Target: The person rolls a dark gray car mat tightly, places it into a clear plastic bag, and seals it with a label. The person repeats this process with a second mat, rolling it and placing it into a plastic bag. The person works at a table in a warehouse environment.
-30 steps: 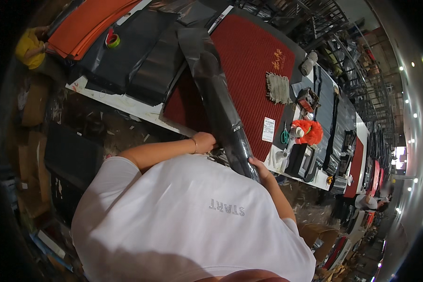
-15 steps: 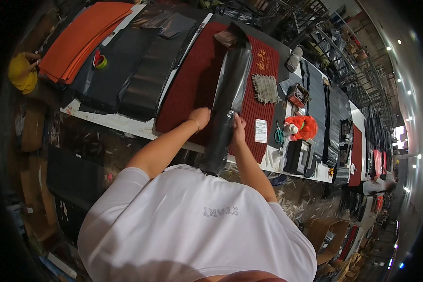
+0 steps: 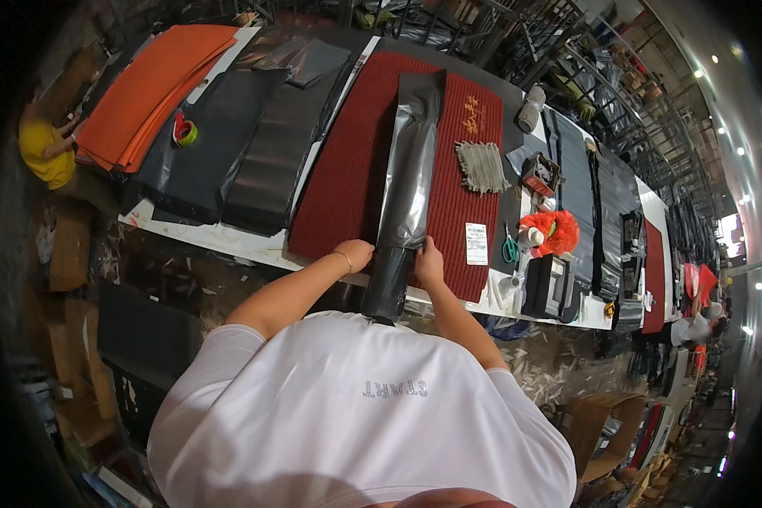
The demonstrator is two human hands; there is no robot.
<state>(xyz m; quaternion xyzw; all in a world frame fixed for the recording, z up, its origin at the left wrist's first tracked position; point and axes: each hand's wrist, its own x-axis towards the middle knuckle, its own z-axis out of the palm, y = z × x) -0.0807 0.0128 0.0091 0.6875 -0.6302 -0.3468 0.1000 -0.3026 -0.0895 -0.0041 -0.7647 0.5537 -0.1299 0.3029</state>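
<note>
A long, shiny black plastic bag (image 3: 413, 161) lies lengthwise across a dark red ribbed mat (image 3: 347, 161). Its near edge sits around a dark roll (image 3: 387, 284), whose near end points at my white shirt. At the left of that edge, my left hand (image 3: 357, 254) is closed on the plastic, its fingertips partly hidden. My right hand (image 3: 429, 262) pinches the bag at the opposite side. To the right on the red mat are a bundle of pale grey strings (image 3: 482, 167) and a white printed label (image 3: 477, 244).
Left on the table lie orange sheets (image 3: 157, 93), black sheets (image 3: 267, 161) and a tape roll (image 3: 184, 131). Rightward are teal scissors (image 3: 509, 247), a red plastic bag (image 3: 554, 233) and a small box (image 3: 540, 173). A person in yellow (image 3: 46, 148) stands far left.
Both hands have come nearer to my body, drawing the bag's near edge along the roll. The bag's far end, raised and crumpled before, now lies flatter on the mat.
</note>
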